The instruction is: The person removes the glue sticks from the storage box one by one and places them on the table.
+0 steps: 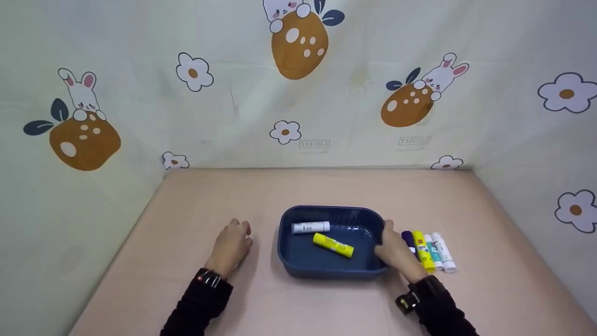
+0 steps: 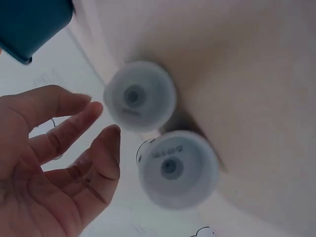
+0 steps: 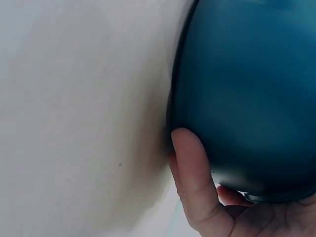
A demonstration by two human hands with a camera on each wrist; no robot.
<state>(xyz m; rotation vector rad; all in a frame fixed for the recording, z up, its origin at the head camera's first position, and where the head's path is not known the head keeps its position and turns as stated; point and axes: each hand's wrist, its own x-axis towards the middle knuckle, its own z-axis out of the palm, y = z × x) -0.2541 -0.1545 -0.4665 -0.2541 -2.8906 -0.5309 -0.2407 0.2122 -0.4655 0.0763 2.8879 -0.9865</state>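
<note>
A dark blue rectangular bin [image 1: 326, 273] stands mid-table, holding a white glue stick [image 1: 310, 227] and a yellow glue stick [image 1: 333, 245]. My right hand [image 1: 395, 247] grips its right end; the right wrist view shows fingers [image 3: 190, 168] against the bin's wall [image 3: 256, 94]. To the left of the bin, my left hand [image 1: 232, 246] has loosely bent fingers holding nothing. In the left wrist view, two white round stick ends, one upper [image 2: 140, 96] and one lower [image 2: 178, 170], face the camera beside its fingertips. The head view does not show these two sticks.
Right of the bin, beside my right hand, several sticks lie side by side: a dark purple one [image 1: 408, 240], a yellow one [image 1: 423, 252], a teal-and-white one [image 1: 434, 252] and a white one [image 1: 444, 252]. Printed cloth [image 1: 233, 121] walls in the pinkish table [image 1: 224, 191].
</note>
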